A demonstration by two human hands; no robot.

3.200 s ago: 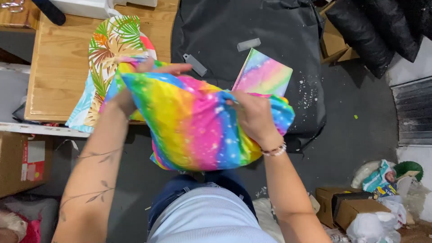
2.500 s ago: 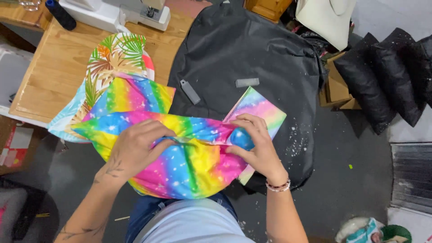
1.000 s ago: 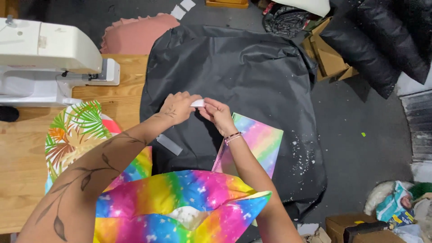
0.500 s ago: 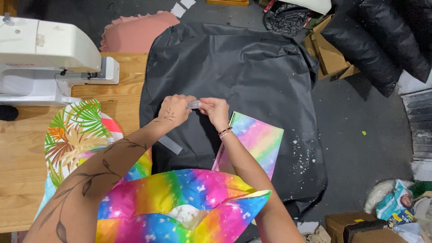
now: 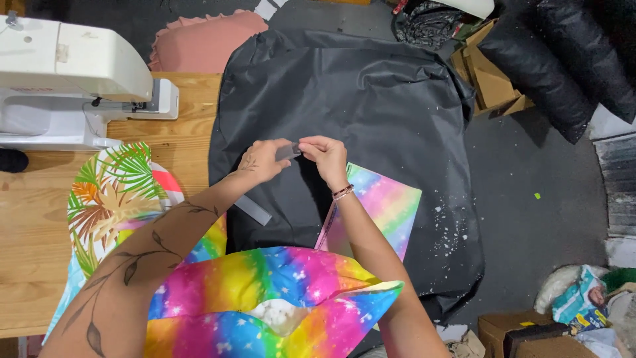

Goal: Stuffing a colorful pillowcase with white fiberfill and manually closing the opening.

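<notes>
Grey and small, the strip [image 5: 289,151] sits pinched between my two hands above the big black bag [image 5: 371,99]. Its long axis runs roughly side to side, one end toward my left hand [image 5: 264,161] and the other toward my right hand [image 5: 324,154]; it tips slightly, the right end a little higher. My left hand closes its thumb and fingertips on the strip's left part, and my right hand pinches the other end with curled fingers, so both hands meet over it with the strip directly between them.

Half a second ago my hands held the same spot over the black bag and the strip looked paler and more covered by my fingers; now more of its grey face shows. Three seconds back both hands were down at the rainbow cover [image 5: 265,305], which now lies low in view with white filling showing at its opening.

A second grey strip [image 5: 253,209] lies on the bag just under my left forearm, angled down to the right. A flat rainbow piece [image 5: 384,205] rests beside my right forearm. On the wooden table [image 5: 192,126] stand a white sewing machine [image 5: 73,79] and a palm-print fabric [image 5: 112,199].
</notes>
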